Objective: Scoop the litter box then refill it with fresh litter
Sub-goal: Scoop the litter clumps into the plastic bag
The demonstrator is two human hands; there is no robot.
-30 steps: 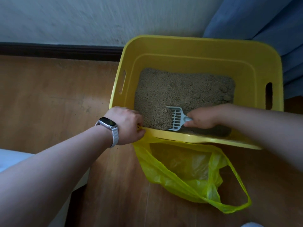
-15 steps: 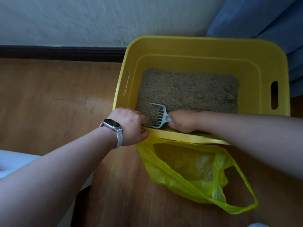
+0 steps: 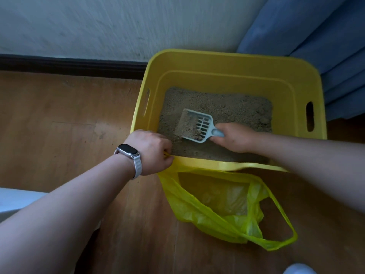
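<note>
Both hands are busy and set apart, one at the box's edge, the other inside it. On my feed, the left hand point(image 3: 152, 151) has its fingers curled over the near rim of the yellow litter box point(image 3: 217, 76) at its near-left corner, gripping it. A smartwatch point(image 3: 127, 150) on a pale band sits on that wrist. The right hand point(image 3: 235, 137) reaches over the same rim and is wrapped round the handle of a pale grey litter scoop point(image 3: 197, 125). The scoop's slotted pan points away and to the left, with a heap of litter lying in it; I cannot tell whether it is clear of the surface. Brown litter point(image 3: 227, 107) covers the floor of the box. Just in front of the box, an open yellow plastic bag point(image 3: 197, 210) lies on the wooden floor point(image 3: 59, 125), its mouth up against the near wall. Behind the box run a dark baseboard point(image 3: 69, 65) and a pale wall point(image 3: 118, 26), with a blue curtain point(image 3: 325, 36) at the far right.
</note>
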